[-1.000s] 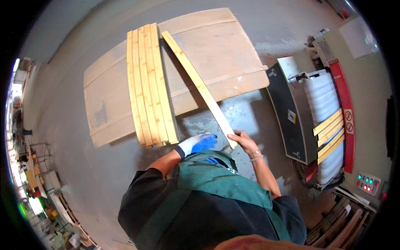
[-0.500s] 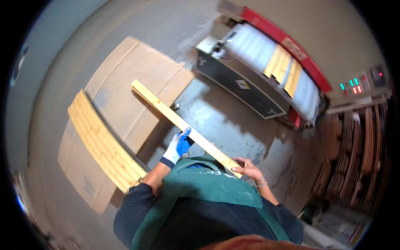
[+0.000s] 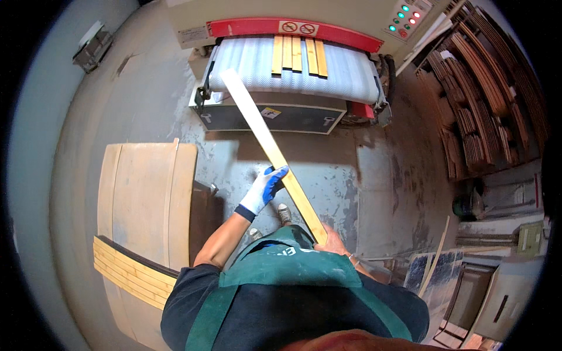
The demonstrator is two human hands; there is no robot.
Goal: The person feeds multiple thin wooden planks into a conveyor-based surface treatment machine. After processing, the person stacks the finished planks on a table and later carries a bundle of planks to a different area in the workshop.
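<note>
Between my two hands I hold a long, pale wooden board (image 3: pixel 272 152), slanting away toward the far left. My left hand (image 3: pixel 265 188), in a white and blue glove, is closed around the board's middle from its left side. Its near end is gripped by my bare right hand (image 3: pixel 333 240), close to my green apron (image 3: pixel 293 266). The board's far end hangs over the left edge of a machine's white belt (image 3: pixel 246 58). Several narrow yellow boards (image 3: pixel 287 54) lie on that belt, running under the red bar.
The machine has a red bar (image 3: pixel 246 27) and a lit button panel (image 3: pixel 408 16). At left, a brown tabletop (image 3: pixel 143 205) bears a stack of boards (image 3: pixel 132 272). Stacks of dark brown boards (image 3: pixel 462 111) stand at far right. Grey floor (image 3: pixel 386 193) lies between.
I have turned right, so the machine now stands straight ahead and the table has moved to my left. The held board's far end now points at the belt instead of the table.
</note>
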